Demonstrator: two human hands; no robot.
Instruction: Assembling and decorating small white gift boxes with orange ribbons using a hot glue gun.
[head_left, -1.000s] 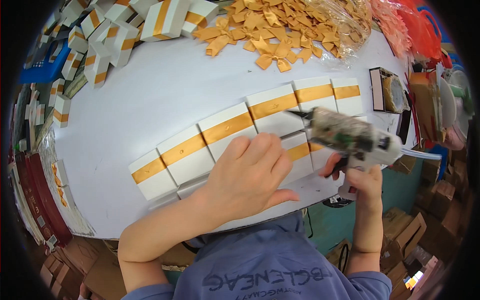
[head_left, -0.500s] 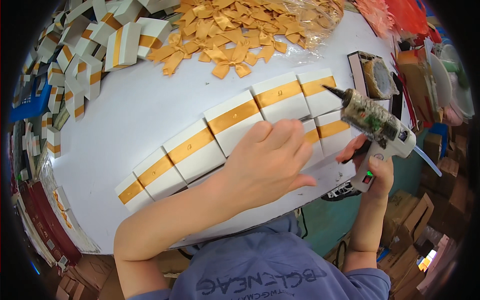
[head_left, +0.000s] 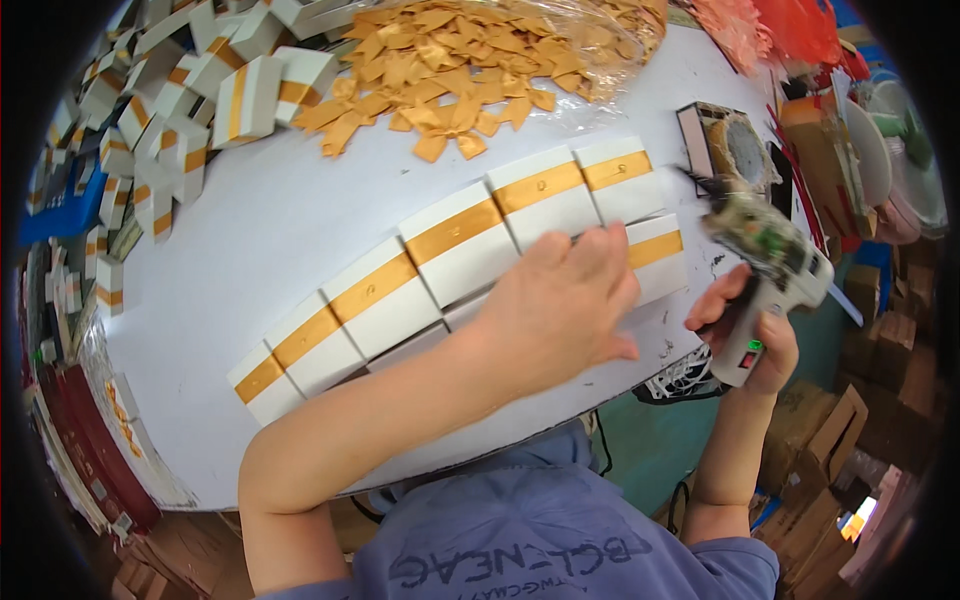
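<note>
My right hand (head_left: 768,350) is wrapped round the grip of a white hot glue gun (head_left: 765,240) with a dirty, glue-crusted barrel. Its dark nozzle points up and left, towards the boxes. Over the near side of a curved row of white boxes (head_left: 455,232) with gold ribbon bands reaches my left hand (head_left: 565,295). Its fingers are bent and its thumb stands apart; what lies under the palm is hidden. Beside these fingers sits another banded box (head_left: 657,255), in front of the row. Small glue blobs show on several bands.
Gold ribbon bows (head_left: 440,70) lie heaped at the back, partly under clear plastic. More banded boxes (head_left: 245,105) are piled at the far left. A roll in an open box (head_left: 735,150) stands behind the glue gun. Cardboard boxes (head_left: 820,425) are on the floor at right.
My left hand has moved slightly right over the near boxes and covers one that showed before. The glue gun has tilted a little in my right hand, its nozzle slightly farther right.
</note>
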